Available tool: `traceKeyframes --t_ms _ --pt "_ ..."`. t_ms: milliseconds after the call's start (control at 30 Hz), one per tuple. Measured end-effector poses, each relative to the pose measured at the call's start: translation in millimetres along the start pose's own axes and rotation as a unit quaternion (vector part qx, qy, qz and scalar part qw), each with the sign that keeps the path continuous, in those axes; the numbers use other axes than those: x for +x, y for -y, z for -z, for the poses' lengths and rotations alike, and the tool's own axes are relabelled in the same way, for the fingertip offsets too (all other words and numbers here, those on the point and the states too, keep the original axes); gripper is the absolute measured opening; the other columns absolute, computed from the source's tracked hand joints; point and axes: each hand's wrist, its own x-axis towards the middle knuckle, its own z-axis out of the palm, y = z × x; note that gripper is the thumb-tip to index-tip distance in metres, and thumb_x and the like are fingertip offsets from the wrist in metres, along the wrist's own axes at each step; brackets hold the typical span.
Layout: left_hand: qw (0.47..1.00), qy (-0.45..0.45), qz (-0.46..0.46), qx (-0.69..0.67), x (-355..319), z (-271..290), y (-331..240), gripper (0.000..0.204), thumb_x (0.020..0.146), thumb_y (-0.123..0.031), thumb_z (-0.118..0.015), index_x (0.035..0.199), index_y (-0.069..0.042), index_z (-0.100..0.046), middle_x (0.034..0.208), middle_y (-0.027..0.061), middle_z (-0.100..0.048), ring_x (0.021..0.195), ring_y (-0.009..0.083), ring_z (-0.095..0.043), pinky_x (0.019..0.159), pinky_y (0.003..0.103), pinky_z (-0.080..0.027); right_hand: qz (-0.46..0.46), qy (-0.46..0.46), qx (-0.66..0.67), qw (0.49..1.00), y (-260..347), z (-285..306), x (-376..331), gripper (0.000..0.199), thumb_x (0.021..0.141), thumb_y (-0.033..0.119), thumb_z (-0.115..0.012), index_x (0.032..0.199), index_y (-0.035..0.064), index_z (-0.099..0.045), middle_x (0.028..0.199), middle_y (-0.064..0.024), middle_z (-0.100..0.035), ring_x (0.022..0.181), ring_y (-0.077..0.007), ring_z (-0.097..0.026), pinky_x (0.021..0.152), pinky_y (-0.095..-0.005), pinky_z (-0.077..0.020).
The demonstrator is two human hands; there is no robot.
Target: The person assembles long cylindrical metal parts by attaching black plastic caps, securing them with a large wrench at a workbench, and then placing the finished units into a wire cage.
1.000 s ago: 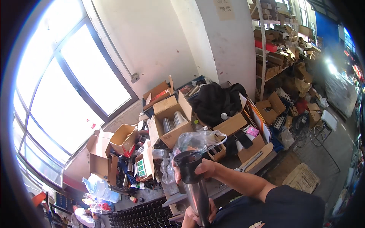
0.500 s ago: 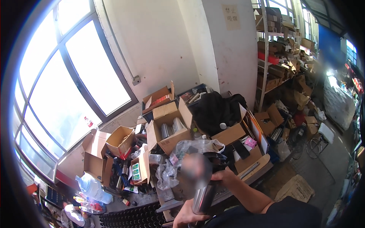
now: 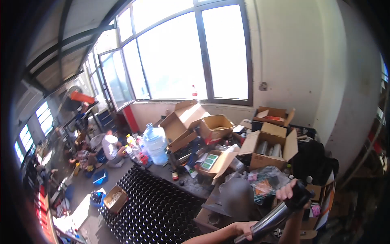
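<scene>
A shiny metal cylinder (image 3: 270,221) with a black end piece (image 3: 300,194) slants across the lower right, its black end up and to the right. My left hand (image 3: 244,231) grips the lower metal end, partly hidden by the cylinder. Around the black end piece close the fingers of my right hand (image 3: 287,191); its forearm rises from the lower edge behind the cylinder. Just beyond my hands lies a clear plastic bag (image 3: 266,181) with orange and green things inside. A blurred grey patch hides part of the bench to the left of the cylinder.
Rows of black round-topped pieces (image 3: 150,203) spread over the lower middle. A cardboard box with metal cylinders (image 3: 270,156), other open boxes (image 3: 217,126) and a large water bottle (image 3: 155,142) line the bench. A person (image 3: 111,148) sits low at the far left.
My view has swung left, bringing the rows of black pieces and the far-left person into sight. The cylinder has gone from near upright to slanted, still in both hands.
</scene>
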Motion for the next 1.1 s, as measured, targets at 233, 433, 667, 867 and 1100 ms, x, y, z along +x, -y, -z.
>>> traceKeyframes --t_ms 233,433,667,867,1100 --pt "0.675 -0.370 -0.059 0.636 -1 -81 -45 0.065 0.066 -0.038 -0.092 0.112 0.000 -0.066 0.087 0.0126 -0.072 0.078 0.0335 -0.070 0.073 0.046 -0.056 0.049 -0.079 -0.082 0.992 35 -16 -23 0.077 0.074 0.020 -0.084 0.132 0.0024 -0.037 0.107 -0.0076 -0.048 0.096 -0.0200 -0.051 0.092 -0.0351 -0.0408" --pt "0.879 -0.238 -0.148 0.386 -24 -64 -25 0.065 0.057 -0.017 -0.092 0.112 0.004 -0.064 0.085 0.0047 -0.070 0.076 0.0117 -0.064 0.067 0.028 -0.054 -0.003 0.042 0.011 0.999 10 -19 -1 0.068 0.067 0.009 -0.091 0.112 0.0071 -0.041 0.089 -0.0037 -0.055 0.079 -0.0176 -0.056 0.081 -0.0317 -0.0390" --pt "0.994 0.005 -0.085 0.064 -11 -4 -14 0.081 0.050 -0.005 -0.089 0.125 0.004 -0.059 0.107 0.0060 -0.069 0.093 0.0146 -0.063 0.075 0.027 -0.052 -0.072 0.210 0.184 0.958 -21 -35 52 0.011 0.101 0.006 -0.056 0.100 0.0075 -0.045 0.073 -0.0053 -0.060 0.065 -0.0211 -0.061 0.079 -0.0337 -0.0444" --pt "0.983 -0.061 -0.133 0.108 -5 10 11 0.079 0.051 -0.013 -0.090 0.123 0.002 -0.060 0.104 0.0050 -0.068 0.092 0.0141 -0.061 0.077 0.026 -0.051 -0.079 0.138 0.143 0.977 -27 -14 49 0.051 0.078 0.008 -0.084 0.108 0.0083 -0.043 0.084 -0.0051 -0.059 0.080 -0.0225 -0.062 0.085 -0.0343 -0.0411" --pt "0.806 -0.375 -0.170 0.426 -39 -21 -15 0.061 0.055 -0.024 -0.088 0.105 -0.001 -0.062 0.082 0.0107 -0.069 0.078 0.0194 -0.067 0.070 0.034 -0.053 -0.057 -0.006 0.032 0.998 -43 18 14 0.073 0.073 0.021 -0.090 0.127 0.0086 -0.042 0.104 -0.0046 -0.055 0.099 -0.0205 -0.055 0.089 -0.0371 -0.0413"
